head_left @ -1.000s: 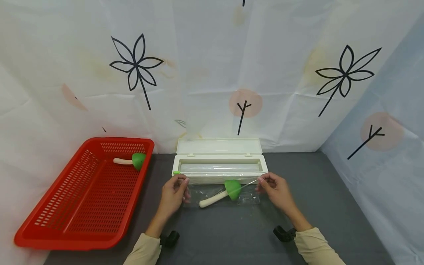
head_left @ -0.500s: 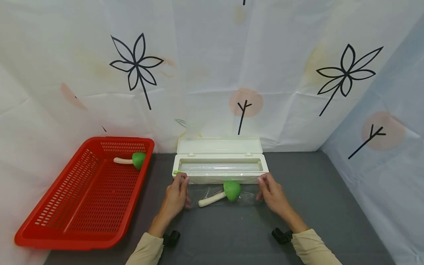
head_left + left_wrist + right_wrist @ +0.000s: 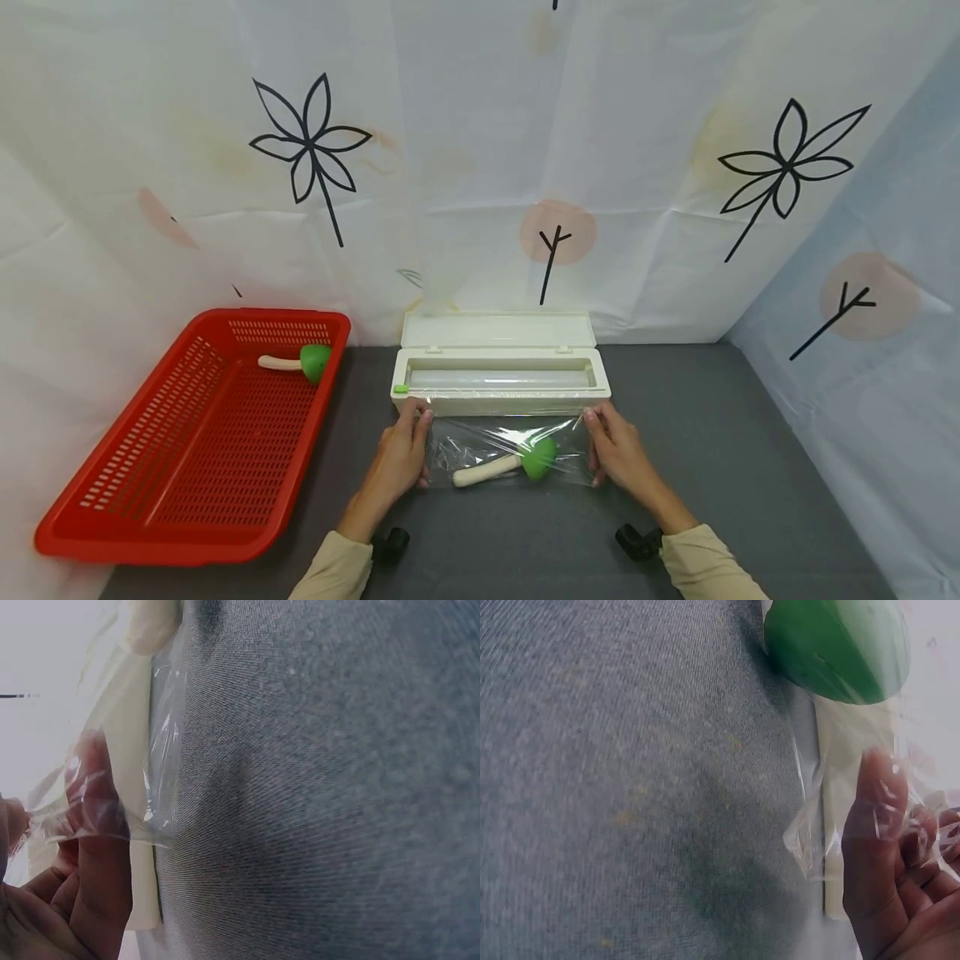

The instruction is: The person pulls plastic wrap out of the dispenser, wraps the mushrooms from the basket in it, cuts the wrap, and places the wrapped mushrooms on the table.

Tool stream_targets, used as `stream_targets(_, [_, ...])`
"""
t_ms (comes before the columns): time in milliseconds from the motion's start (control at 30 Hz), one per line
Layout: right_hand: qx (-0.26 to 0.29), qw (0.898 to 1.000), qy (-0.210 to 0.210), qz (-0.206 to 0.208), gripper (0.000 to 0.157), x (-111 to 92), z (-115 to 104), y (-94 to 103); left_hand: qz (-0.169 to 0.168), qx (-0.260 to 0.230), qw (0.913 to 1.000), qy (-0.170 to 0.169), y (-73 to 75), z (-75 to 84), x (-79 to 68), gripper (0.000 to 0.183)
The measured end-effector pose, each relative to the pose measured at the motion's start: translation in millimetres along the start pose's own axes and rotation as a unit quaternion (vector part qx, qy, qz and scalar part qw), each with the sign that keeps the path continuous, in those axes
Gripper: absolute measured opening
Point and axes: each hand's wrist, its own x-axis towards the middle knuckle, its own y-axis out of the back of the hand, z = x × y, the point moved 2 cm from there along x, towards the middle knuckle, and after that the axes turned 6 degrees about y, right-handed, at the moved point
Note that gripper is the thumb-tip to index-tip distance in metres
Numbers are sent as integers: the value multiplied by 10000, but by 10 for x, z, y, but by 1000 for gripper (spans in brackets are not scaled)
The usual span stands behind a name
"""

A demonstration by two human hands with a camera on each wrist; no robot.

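Clear cling film [image 3: 480, 432] stretches between my two hands in front of a white film dispenser [image 3: 495, 407]. Its left corner is pinched between thumb and fingers of my left hand [image 3: 396, 454]. My right hand [image 3: 627, 458] pinches the opposite corner. Under or behind the film lies a mushroom-shaped thing [image 3: 487, 472] with a green cap and a long pale stem. The left wrist view catches the stem's rounded end [image 3: 152, 626] close to the film [image 3: 165, 750]. In the right wrist view the green cap [image 3: 832, 649] sits above my right thumb, partly covered by film.
The dispenser's lid [image 3: 497, 331] stands raised at the back, with the film roll [image 3: 498, 379] inside. At the left is a red basket [image 3: 288, 487] holding another green-capped piece [image 3: 313, 363]. A patterned cloth [image 3: 465, 167] hangs behind the grey table [image 3: 525, 550].
The film now spreads broad and taut in front of the dispenser, over the mushroom-shaped thing, which appears shifted slightly toward me. Both hands have lowered a little, still pinching the film.
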Motion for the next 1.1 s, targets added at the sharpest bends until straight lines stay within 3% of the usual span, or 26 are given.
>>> stream_targets(167, [-154, 9995, -115, 243, 35, 47, -10, -7, 347, 252, 9989, -211, -10, 36, 51, 12])
stream_targets(300, [-420, 9981, -53, 444, 36, 86, -17, -10, 610, 463, 9969, -200, -27, 56, 79, 13])
stream_targets(433, [-690, 9963, -55, 505, 35, 90, -5, -32, 660, 580, 9961, -107, -50, 57, 56, 11])
stream_targets(700, [-667, 9969, -262, 312, 35, -10, 32, -96, 88, 540, 9978, 383, -93, -23, -67, 12])
stream_targets(1100, [-479, 9974, -534, 24, 48, -205, 31, -133, -414, 560, 9963, 498, -54, -42, -240, 11])
